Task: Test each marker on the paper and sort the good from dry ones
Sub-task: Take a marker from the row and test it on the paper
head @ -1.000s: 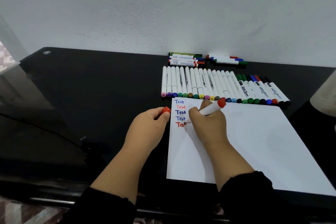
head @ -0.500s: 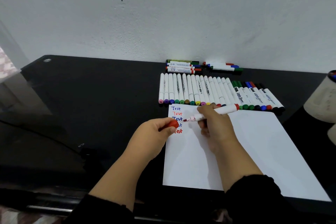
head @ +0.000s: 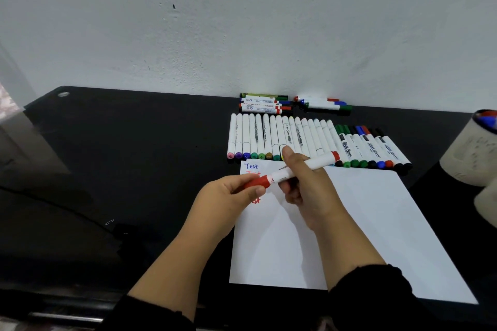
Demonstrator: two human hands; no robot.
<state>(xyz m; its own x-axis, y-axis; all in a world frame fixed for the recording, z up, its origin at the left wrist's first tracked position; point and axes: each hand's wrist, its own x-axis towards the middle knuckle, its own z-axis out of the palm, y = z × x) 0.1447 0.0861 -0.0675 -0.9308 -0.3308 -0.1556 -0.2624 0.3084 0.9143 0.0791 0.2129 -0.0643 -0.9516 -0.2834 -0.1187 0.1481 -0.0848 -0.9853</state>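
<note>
Over the paper [head: 349, 223], the right hand [head: 309, 191] grips a red marker [head: 309, 166]; the left hand's [head: 226, 199] fingers pinch its cap [head: 257, 183].

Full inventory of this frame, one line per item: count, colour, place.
Red marker: 1, white barrel, held over the paper's top left.
Red cap: 1, on the marker's tip end; whether fully seated I cannot tell.
Paper: 1 white sheet, on the table, "Test" lines in blue and red at top left.
Marker row: many, white barrels, mixed caps, behind the paper.
Wall markers: two small piles, mixed colours, at the wall.
Cup: 1, off-white, right edge, markers inside.
Table: 1, black.
Left hand: grips the cap.
Right hand: grips the barrel.
</note>
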